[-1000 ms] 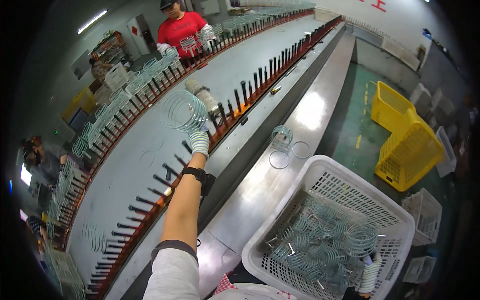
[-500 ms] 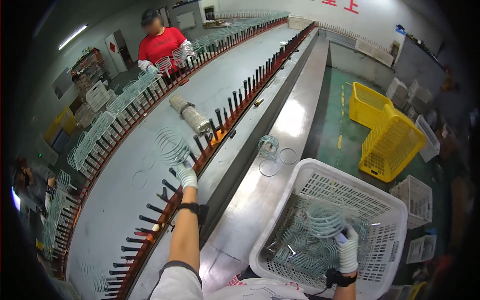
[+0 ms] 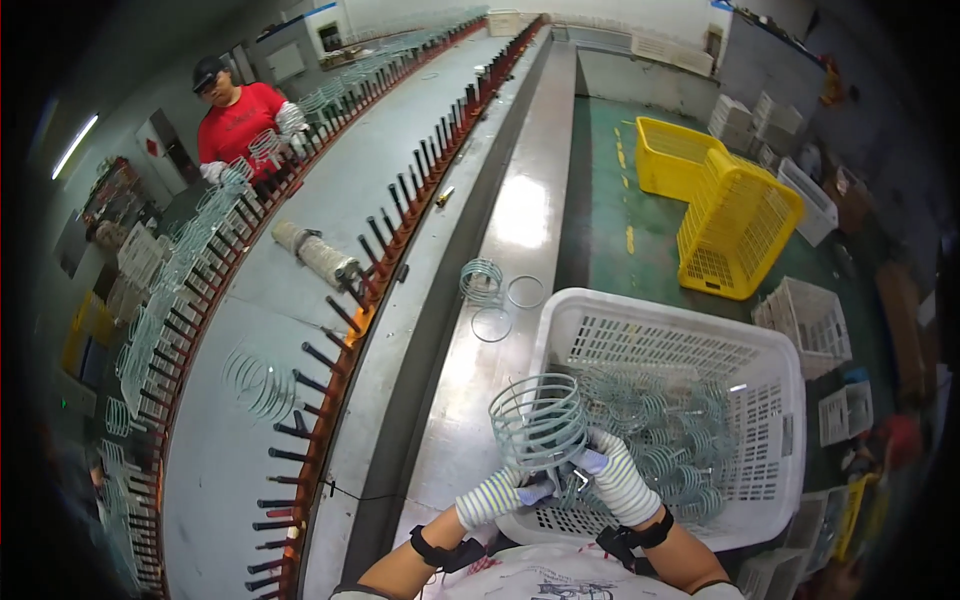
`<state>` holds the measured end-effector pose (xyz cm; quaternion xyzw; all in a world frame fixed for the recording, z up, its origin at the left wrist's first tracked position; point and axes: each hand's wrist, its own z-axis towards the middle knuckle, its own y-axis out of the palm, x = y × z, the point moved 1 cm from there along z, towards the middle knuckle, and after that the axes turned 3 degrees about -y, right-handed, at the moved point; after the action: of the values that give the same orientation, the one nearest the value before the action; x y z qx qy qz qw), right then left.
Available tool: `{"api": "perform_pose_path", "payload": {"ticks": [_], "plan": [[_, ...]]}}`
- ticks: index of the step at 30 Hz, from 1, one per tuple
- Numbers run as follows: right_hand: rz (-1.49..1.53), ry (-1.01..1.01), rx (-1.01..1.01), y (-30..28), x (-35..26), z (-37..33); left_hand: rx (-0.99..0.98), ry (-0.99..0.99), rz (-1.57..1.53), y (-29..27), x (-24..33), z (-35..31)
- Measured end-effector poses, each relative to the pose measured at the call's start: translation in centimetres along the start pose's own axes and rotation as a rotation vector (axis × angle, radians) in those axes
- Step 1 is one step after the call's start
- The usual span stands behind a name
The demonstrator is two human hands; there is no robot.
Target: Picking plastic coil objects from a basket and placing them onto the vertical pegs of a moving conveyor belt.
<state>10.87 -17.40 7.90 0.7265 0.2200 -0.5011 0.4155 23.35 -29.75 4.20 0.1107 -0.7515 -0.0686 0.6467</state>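
Note:
A pale grey-green wire coil [image 3: 540,425], shaped like a small round cage, is held up over the near-left rim of a white basket [image 3: 690,325]. My left hand [image 3: 495,498], in a striped glove, is closed on its lower end. On the right of the same end my right hand [image 3: 620,480], gloved alike, also grips it. Some fingertips hide behind the coil and a short metal end [image 3: 580,477]. Inside the basket lies a heap of similar wire coils [image 3: 660,440].
Left of the metal ledge [image 3: 520,215] runs a line of dark upright pegs [image 3: 372,243]. Another coil [image 3: 258,385] hangs beside the pegs. A small coil [image 3: 481,282] and loose rings [image 3: 525,291] lie on the ledge. A person in red [image 3: 240,125] works across the line.
My left hand has come away from the coil by the pegs and joined my right hand. The right hand's coil has moved left, from over the heap to the basket's rim. My view has shifted.

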Motion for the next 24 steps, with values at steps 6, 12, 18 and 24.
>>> {"api": "perform_pose_path", "payload": {"ticks": [6,12,18,24], "plan": [[-0.132,-0.070,-0.101,-2.1,-1.9,-0.2,0.113,0.023,0.454,-4.0,0.8,2.4],[-0.609,0.124,0.338,-19.5,7.1,-5.1,0.361,-0.158,0.010,-9.3,-3.2,6.2],[-0.831,0.385,0.785,-35.0,5.4,-8.4,0.527,-0.311,-0.126,-4.9,-2.4,4.0],[-0.780,0.535,0.847,-46.4,7.6,-4.6,0.672,-0.430,-0.149,-2.3,-2.0,1.2]]}}
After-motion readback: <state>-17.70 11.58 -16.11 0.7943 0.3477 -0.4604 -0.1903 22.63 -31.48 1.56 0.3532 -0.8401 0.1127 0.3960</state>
